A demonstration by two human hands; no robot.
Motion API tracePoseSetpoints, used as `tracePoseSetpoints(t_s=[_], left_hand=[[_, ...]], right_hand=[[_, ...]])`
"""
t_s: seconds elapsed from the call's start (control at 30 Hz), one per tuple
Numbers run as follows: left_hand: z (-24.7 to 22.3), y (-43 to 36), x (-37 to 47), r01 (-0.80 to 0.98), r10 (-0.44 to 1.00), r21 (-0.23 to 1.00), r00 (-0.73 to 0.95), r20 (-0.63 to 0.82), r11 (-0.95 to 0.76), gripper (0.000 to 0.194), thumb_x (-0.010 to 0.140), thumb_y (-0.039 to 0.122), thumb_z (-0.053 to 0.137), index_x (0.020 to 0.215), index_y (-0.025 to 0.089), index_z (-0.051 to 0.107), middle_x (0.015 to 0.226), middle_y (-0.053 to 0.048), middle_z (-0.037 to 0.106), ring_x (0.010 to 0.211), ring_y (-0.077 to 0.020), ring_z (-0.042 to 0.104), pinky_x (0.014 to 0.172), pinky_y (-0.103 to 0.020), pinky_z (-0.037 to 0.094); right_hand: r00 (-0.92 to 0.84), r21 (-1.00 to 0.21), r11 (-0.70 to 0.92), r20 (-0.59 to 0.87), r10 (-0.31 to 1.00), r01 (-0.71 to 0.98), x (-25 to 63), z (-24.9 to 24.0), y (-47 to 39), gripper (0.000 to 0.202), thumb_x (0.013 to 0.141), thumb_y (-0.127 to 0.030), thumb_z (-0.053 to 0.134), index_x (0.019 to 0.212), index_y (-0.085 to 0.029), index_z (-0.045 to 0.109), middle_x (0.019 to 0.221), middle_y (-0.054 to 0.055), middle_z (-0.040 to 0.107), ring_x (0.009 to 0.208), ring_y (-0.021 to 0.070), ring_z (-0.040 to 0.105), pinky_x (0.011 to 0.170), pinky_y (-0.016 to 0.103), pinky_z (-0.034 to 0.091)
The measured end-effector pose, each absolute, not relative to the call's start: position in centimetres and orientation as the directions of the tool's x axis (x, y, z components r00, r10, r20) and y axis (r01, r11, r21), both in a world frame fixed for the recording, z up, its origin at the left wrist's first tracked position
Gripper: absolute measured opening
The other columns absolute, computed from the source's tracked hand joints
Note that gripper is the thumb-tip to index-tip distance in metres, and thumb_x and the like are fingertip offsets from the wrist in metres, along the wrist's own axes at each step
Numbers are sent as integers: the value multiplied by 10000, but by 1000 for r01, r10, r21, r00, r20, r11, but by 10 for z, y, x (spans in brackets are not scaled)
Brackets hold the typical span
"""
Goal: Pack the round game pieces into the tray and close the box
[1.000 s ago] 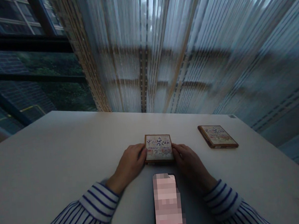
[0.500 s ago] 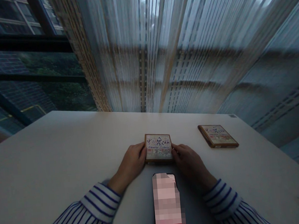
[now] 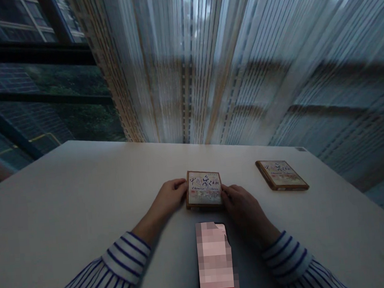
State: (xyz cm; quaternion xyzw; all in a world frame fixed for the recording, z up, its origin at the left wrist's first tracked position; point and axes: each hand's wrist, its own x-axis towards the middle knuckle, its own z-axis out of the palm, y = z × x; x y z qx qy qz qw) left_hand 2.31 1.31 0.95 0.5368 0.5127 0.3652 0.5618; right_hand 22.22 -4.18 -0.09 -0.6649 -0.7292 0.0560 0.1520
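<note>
A flat, square Chinese chess box (image 3: 204, 189) with a brown rim and a printed cover lies on the white table in front of me. My left hand (image 3: 171, 196) is closed at its left edge, the fingertips against the upper part of that side. On the opposite side, my right hand (image 3: 241, 202) pinches the box's right edge between thumb and fingers. The fingertips of both hands are partly hidden. Just below the box lies a phone (image 3: 214, 253), its screen blurred out by large blocks.
A second Chinese chess box (image 3: 282, 175) rests at an angle on the table's right side. Behind the white table (image 3: 92, 183) hang striped string curtains (image 3: 199, 72). At the left is a dark-framed window (image 3: 42, 98). A small label (image 3: 300, 149) marks the far right corner.
My left hand has slid a little upward along the box's left edge, and its thumb sits higher. My right hand keeps its place. The view has shifted very slightly.
</note>
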Motion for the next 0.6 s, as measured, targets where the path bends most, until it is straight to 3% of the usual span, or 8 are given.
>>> tracePoseSetpoints(t_s=[0.13, 0.47, 0.6], left_hand=[[4, 20, 23, 106, 953, 970, 192, -234, 217, 300, 735, 216, 548, 985, 76, 637, 795, -107, 713, 688, -179, 650, 652, -282, 490], [7, 22, 26, 182, 972, 960, 63, -227, 212, 289, 698, 158, 618, 971, 69, 597, 774, -108, 694, 679, -184, 656, 636, -281, 501], [11, 18, 29, 105, 965, 962, 55, -257, 250, 258, 707, 140, 614, 956, 83, 581, 768, -96, 684, 663, -178, 659, 627, -280, 513]], right_hand=[[-68, -282, 107, 146, 987, 953, 222, 1, -43, 330, 916, -288, 329, 1100, -179, 581, 937, 72, 637, 857, 168, 565, 734, 248, 397], [-64, -271, 98, 131, 989, 958, 222, 5, -43, 325, 908, -289, 342, 1092, -188, 591, 941, 72, 641, 850, 173, 566, 722, 260, 400], [-54, -271, 85, 121, 991, 959, 222, 7, -44, 318, 902, -286, 359, 1097, -199, 594, 978, 80, 640, 872, 177, 567, 726, 267, 399]])
